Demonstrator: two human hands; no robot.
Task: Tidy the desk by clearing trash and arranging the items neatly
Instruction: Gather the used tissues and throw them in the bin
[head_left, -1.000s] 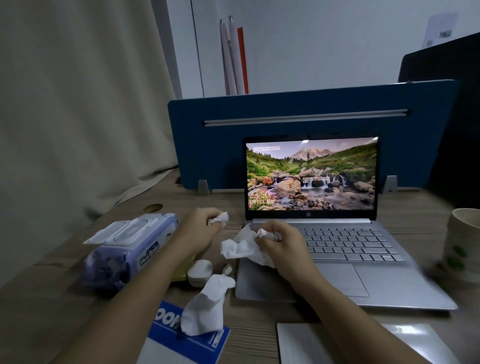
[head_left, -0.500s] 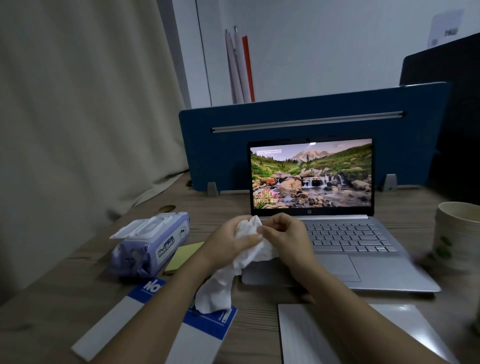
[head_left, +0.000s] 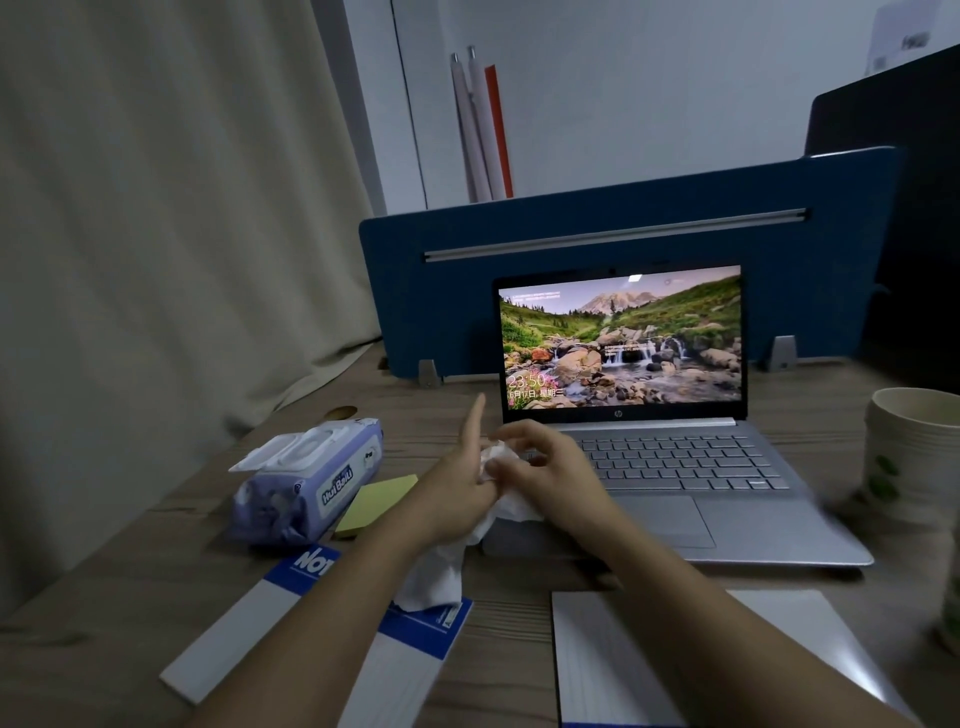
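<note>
Both hands meet over the desk just left of the open laptop (head_left: 675, 499). Between them is a crumpled white tissue (head_left: 434, 577); its loose end hangs down onto a blue and white notebook (head_left: 415, 649). My left hand (head_left: 457, 488) holds the tissue against its palm, with the index finger sticking straight up. My right hand (head_left: 550, 467) pinches the bunched top of the tissue with curled fingers. How the lower fingers of the left hand lie is hidden behind the tissue.
A purple wet-wipes pack (head_left: 306, 478) lies at the left with a yellow sticky-note pad (head_left: 376, 501) beside it. A stack of paper cups (head_left: 909, 457) stands at the right. A white sheet (head_left: 649, 660) lies at the front, a blue divider (head_left: 571, 244) behind the laptop, and a curtain on the left.
The hands came together and gathered the separate tissue pieces into one bundle. The left index finger has lifted straight. The view has shifted left, so more of the notebook shows.
</note>
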